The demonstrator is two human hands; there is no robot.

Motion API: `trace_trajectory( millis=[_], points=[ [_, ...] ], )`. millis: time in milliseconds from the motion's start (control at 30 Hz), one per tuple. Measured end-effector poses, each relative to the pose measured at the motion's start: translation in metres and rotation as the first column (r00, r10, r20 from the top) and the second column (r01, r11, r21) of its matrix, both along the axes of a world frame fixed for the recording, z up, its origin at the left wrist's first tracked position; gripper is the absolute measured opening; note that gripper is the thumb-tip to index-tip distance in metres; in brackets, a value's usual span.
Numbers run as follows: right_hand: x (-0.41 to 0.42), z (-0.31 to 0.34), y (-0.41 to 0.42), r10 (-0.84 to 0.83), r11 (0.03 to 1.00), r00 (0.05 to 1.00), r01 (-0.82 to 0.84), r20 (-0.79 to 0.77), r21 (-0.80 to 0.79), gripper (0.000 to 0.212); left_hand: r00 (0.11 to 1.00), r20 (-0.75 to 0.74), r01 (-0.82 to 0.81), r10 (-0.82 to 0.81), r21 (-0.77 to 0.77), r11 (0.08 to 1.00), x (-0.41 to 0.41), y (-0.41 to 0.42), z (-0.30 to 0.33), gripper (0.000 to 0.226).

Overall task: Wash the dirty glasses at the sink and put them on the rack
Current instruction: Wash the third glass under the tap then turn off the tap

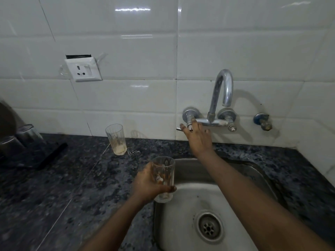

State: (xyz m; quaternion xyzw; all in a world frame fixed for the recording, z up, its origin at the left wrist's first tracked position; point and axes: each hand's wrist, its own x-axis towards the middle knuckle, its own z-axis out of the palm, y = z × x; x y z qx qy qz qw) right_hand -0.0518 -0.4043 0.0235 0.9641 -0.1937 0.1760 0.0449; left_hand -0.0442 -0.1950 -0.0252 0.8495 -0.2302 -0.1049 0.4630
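Two clear glasses are in view: one (116, 139) on the counter, one (163, 179) over the sink edge. One sink (192, 196) with one drain (209, 226), one spout (222, 88) and one socket (83, 69) are present. Two steel cups (29, 134) stand at far left.

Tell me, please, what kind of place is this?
Most likely a home kitchen: a steel sink set in a dark stone counter, a wall tap on white tiles, and a dirty glass on the counter.
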Motion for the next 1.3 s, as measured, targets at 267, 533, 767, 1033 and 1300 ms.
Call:
trace_trajectory(
  millis=[267, 533, 767, 1033, 1300],
  points=[
    [-0.109, -0.104, 0.028, -0.18, 0.624, 0.978, 0.029, 0.108, 0.781, 0.047, 0.98, -0.179, 0.088, -0.09, -0.015, 0.996, -0.027, -0.031, -0.039, 0.081],
    [-0.173, -0.146, 0.041, -0.277, 0.025, 0.96, 0.038, -0.029, 0.999, 0.057, 0.869, -0.431, 0.234, -0.242, -0.073, 0.97, -0.068, -0.069, -0.095, 0.083],
    [-0.173, -0.149, 0.034, -0.232, 0.141, 0.972, 0.064, -0.03, 0.988, 0.074, 0.788, -0.523, 0.281, -0.325, -0.164, 0.946, -0.077, -0.092, -0.088, 0.044],
    [-0.147, -0.152, 0.014, -0.374, 0.255, 0.927, 0.06, 0.042, 0.965, 0.069, 0.967, -0.184, 0.128, -0.176, -0.248, 0.96, -0.061, -0.11, -0.07, 0.037],
    [-0.116, -0.147, -0.029, -0.255, 0.539, 0.964, 0.074, 0.079, 0.839, 0.068, 0.613, 0.055, 0.711, -0.788, 0.396, 0.581, -0.015, -0.13, -0.054, 0.055]
  ],
)
